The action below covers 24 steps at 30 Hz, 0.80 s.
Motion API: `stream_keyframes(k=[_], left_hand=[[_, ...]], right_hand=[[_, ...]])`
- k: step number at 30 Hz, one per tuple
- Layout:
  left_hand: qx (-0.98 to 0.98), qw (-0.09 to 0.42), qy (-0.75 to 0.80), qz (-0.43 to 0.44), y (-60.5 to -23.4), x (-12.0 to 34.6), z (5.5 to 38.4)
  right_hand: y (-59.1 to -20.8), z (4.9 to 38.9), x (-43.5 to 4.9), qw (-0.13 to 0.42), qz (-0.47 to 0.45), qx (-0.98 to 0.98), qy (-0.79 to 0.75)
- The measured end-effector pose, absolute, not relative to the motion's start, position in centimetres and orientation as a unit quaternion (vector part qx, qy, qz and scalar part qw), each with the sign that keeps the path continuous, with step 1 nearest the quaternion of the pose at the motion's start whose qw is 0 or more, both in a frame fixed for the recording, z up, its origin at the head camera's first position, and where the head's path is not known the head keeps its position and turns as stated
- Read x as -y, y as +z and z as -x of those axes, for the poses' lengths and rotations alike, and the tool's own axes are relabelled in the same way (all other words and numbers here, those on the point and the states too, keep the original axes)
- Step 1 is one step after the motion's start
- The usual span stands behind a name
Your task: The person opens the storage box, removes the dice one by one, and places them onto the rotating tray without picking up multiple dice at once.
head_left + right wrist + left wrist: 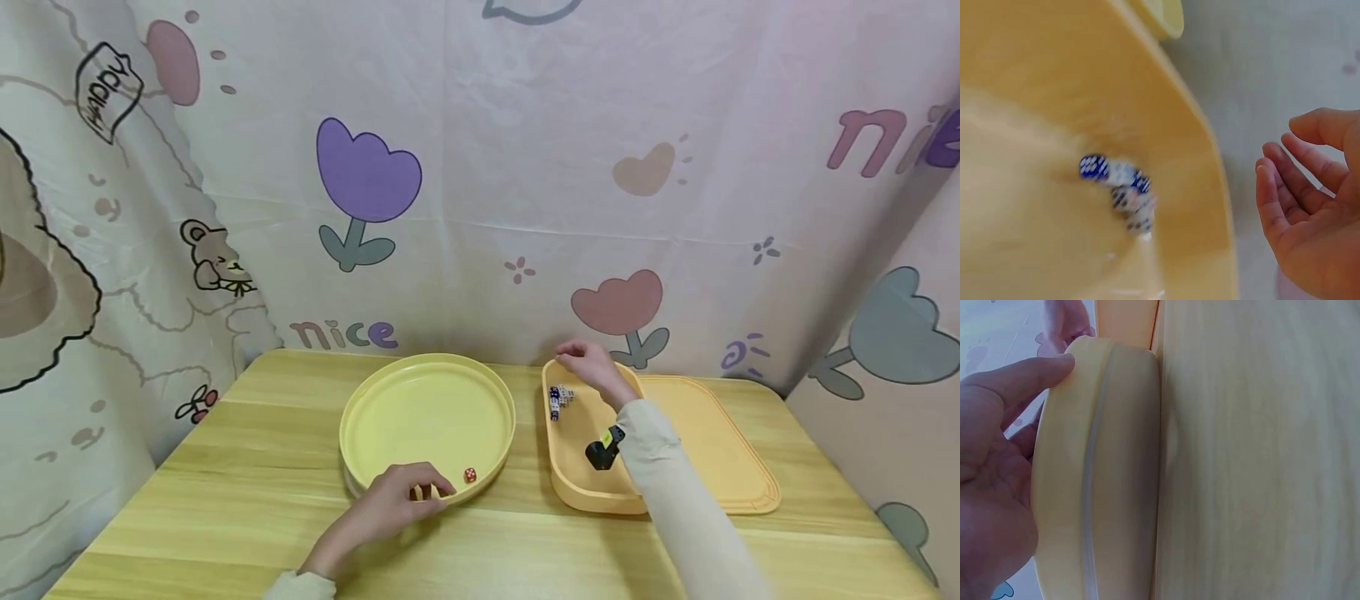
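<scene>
At the front edge of a round yellow tray (427, 417), my left hand (397, 504) grips the rim, its thumb (1054, 370) against the outer wall and its fingers inside. A red die (470, 475) with white pips lies in the tray just right of those fingertips. My right hand (592, 372) is over the far end of an orange-yellow rounded box (596, 497). Its fingers are loosely bent, and the right wrist view shows nothing between them. Several blue and white dice (1119, 178) are bunched near the box's left wall.
Right of the box, partly behind the right forearm, a flat orange-yellow lid (701, 442) lies on the wooden table (225, 500). A printed curtain (480, 167) hangs along the table's back edge. A black device (603, 450) is strapped to the right wrist.
</scene>
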State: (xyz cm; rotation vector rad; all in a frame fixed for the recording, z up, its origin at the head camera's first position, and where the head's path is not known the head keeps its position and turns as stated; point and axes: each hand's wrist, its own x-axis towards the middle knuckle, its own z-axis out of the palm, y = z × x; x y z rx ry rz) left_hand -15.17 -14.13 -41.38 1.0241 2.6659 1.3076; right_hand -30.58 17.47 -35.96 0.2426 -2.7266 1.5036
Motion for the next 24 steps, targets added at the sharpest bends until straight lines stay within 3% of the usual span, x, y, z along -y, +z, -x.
stream_keyframes(k=[24], left_hand=[[-0.850,0.011,0.417,-0.321,-42.1,14.6,15.0]], right_hand=[[-43.2,31.7,-20.4,0.003,-0.005,0.859,0.511]])
